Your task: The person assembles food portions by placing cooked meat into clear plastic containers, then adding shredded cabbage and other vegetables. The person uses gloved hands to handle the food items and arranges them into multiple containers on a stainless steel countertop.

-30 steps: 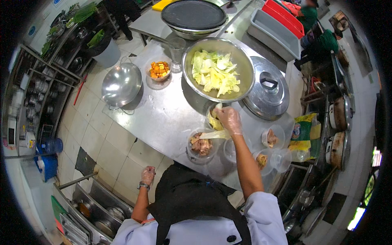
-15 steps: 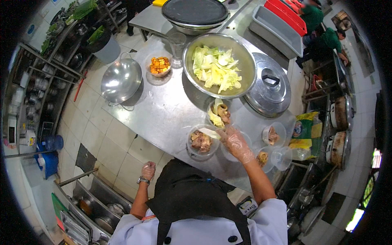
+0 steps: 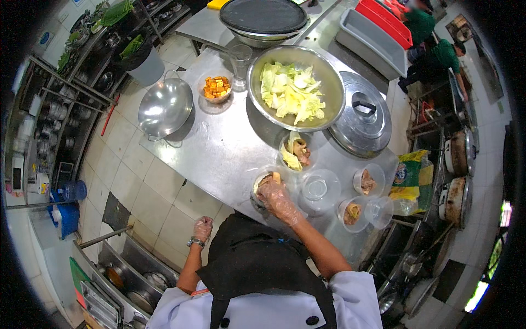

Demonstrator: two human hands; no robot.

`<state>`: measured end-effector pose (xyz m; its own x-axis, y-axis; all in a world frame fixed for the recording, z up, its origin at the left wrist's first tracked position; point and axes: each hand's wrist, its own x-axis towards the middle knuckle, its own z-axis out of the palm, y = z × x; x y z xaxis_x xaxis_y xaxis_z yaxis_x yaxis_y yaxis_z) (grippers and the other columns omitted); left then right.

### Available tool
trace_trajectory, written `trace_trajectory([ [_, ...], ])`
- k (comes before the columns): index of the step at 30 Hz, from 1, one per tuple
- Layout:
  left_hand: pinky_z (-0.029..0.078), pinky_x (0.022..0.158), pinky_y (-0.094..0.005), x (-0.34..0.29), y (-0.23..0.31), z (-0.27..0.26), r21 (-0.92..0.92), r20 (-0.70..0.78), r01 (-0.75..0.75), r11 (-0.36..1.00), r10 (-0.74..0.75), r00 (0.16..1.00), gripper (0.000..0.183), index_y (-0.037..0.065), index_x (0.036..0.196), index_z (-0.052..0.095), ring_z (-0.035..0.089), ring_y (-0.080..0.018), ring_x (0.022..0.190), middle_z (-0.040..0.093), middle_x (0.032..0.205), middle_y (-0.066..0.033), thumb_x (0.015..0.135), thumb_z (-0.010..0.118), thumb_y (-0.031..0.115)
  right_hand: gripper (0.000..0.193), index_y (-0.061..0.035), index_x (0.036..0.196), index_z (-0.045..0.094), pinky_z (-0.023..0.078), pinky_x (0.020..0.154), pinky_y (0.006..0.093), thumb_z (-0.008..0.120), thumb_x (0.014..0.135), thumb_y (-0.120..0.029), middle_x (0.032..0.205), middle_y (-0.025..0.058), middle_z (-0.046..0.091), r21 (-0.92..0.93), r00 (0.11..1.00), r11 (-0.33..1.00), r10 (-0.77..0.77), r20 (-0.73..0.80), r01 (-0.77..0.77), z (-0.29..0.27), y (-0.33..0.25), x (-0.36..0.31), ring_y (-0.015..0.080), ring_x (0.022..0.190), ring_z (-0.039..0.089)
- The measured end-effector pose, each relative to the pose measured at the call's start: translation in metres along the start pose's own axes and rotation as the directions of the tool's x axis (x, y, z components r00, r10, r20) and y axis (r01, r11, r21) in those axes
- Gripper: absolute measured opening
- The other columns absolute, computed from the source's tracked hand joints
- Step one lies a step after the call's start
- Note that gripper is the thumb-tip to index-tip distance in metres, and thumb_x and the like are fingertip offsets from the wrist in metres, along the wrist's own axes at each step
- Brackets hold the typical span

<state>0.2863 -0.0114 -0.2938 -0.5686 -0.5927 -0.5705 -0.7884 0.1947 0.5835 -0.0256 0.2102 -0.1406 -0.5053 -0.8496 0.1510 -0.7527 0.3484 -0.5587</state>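
Note:
My right hand (image 3: 278,202), in a clear plastic glove, reaches into the clear round tub (image 3: 255,176) near the table's front edge. Its fingers bend down over the meat pieces there and hide what they grip; a tan piece (image 3: 276,177) shows just past them. Behind it stands another clear tub holding meat (image 3: 301,149) and a cabbage leaf (image 3: 291,158). An empty clear tub (image 3: 319,191) is right of my hand. Cut cabbage (image 3: 293,93) fills part of the large steel bowl (image 3: 332,112). My gloved left hand (image 3: 203,228) hangs off the table, loosely closed, nothing visible in it.
More meat tubs (image 3: 368,180) (image 3: 352,213) stand at the right. A steel lid (image 3: 364,123) lies beside the bowl. Orange cubes (image 3: 215,87), a clear glass (image 3: 239,66) and a steel wok (image 3: 165,108) are at the left. Two people in green (image 3: 442,55) are far right.
My right hand has moved left from over the empty tub into the near left meat tub. The pale cabbage strip by its fingers is now mostly hidden. My left hand has barely moved.

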Motion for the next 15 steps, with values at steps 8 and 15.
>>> trace_trajectory([
  [8,0.058,0.073,-0.0382,0.016,-0.032,0.015,0.202,0.021,-0.12,0.972,0.118,0.993,0.027,0.003,0.103,0.072,0.075,-0.0231,0.076,0.075,0.085,-0.0125,0.099,0.064,0.028,0.021,-0.0016,0.104,0.065,0.054,0.077,0.0503,0.071,0.089,-0.015,0.091,0.0194,0.069,-0.086,0.991,0.995,0.058,0.122,-0.048,-0.017,0.003,-0.002,0.04,0.087,0.069],
  [15,0.058,0.072,-0.0397,0.014,-0.038,0.008,0.127,-0.011,-0.019,0.992,0.02,1.0,0.038,0.0,0.102,0.069,0.075,-0.0253,0.074,0.074,0.083,-0.0145,0.1,0.06,0.037,0.025,-0.006,0.114,0.073,0.056,0.082,0.0484,0.069,0.094,-0.02,0.102,0.0227,0.073,0.14,0.973,0.977,0.135,0.187,-0.162,-0.113,0.006,0.041,0.039,0.095,0.071],
])
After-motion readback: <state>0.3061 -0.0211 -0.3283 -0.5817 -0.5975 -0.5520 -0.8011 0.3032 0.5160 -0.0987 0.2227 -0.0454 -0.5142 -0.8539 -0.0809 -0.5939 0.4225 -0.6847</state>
